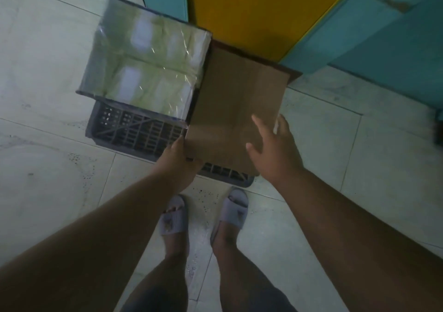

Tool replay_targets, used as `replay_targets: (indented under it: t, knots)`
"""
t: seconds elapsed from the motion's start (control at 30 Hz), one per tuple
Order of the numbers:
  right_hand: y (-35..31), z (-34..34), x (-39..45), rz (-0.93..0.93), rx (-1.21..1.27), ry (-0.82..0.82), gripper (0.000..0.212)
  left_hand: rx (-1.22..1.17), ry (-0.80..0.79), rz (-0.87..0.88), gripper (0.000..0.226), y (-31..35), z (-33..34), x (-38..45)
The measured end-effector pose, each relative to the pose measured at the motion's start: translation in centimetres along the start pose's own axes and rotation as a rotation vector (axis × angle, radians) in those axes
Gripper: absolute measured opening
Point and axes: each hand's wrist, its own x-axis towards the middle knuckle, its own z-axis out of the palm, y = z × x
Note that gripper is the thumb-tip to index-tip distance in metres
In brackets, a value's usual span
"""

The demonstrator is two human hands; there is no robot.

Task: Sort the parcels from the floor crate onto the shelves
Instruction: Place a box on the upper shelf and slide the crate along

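Note:
A dark grey slatted floor crate (134,131) sits on the tiled floor in front of my feet. A brown cardboard parcel (237,103) lies across its right half. My left hand (179,160) grips the parcel's near left corner. Over the parcel's near right part hovers my right hand (273,146), fingers spread, touching or just above the cardboard. A bulky parcel wrapped in shiny clear plastic (146,59), pale green and white inside, rests on the crate's left and far part.
Teal and yellow panels (251,11) rise just behind the crate, at the top and right. My two feet in grey slippers (175,218) stand close to the crate's near edge. Pale floor tiles surround everything.

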Motion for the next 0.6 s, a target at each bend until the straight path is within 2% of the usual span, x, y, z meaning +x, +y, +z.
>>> replay_targets:
  t: [0.07, 0.13, 0.17, 0.23, 0.27, 0.3, 0.33, 0.37, 0.4, 0.5, 0.6]
  knots:
    - [0.5, 1.5, 0.2, 0.062, 0.118, -0.086, 0.066, -0.113, -0.009, -0.027, 0.033, -0.1, 0.6, 0.6]
    - [0.7, 1.7, -0.1, 0.09, 0.22, -0.064, 0.065, -0.174, -0.005, -0.017, 0.023, 0.2, 0.9, 0.0]
    - [0.9, 1.2, -0.5, 0.104, 0.25, -0.023, 0.064, -0.202, -0.016, 0.001, 0.026, 0.5, 0.8, -0.8]
    - [1.0, -1.0, -1.9, 0.136, 0.285, 0.066, 0.06, -0.26, -0.04, 0.035, 0.047, 1.2, 0.2, -2.6]
    - [0.9, -2.7, -2.9, 0.147, 0.298, 0.102, 0.059, -0.333, -0.043, 0.047, 0.043, 1.8, -0.2, -3.5]
    - [0.8, -4.6, -4.0, 0.154, 0.31, 0.128, 0.057, -0.39, -0.049, 0.098, 0.023, 2.7, -0.5, -4.8]
    - [0.6, -6.8, -5.4, 0.159, 0.326, 0.144, 0.057, -0.444, -0.071, 0.143, 0.018, 4.4, -1.3, -6.8]
    - [0.2, -9.2, -7.0, 0.159, 0.35, 0.153, 0.057, -0.464, -0.075, 0.171, 0.036, 6.2, -2.3, -8.8]
    - [-0.3, -11.8, -8.8, 0.153, 0.383, 0.153, 0.058, -0.487, -0.054, 0.202, 0.042, 7.7, -3.2, -11.3]
    - [-2.3, -19.7, -14.6, 0.043, 0.508, 0.17, 0.067, -0.591, 0.073, 0.194, 0.024, 11.1, -6.8, -18.5]
    - [-5.2, -27.0, -20.1, -0.112, 0.589, 0.175, 0.088, -0.588, 0.228, 0.141, 0.036, 14.0, -10.6, -25.0]
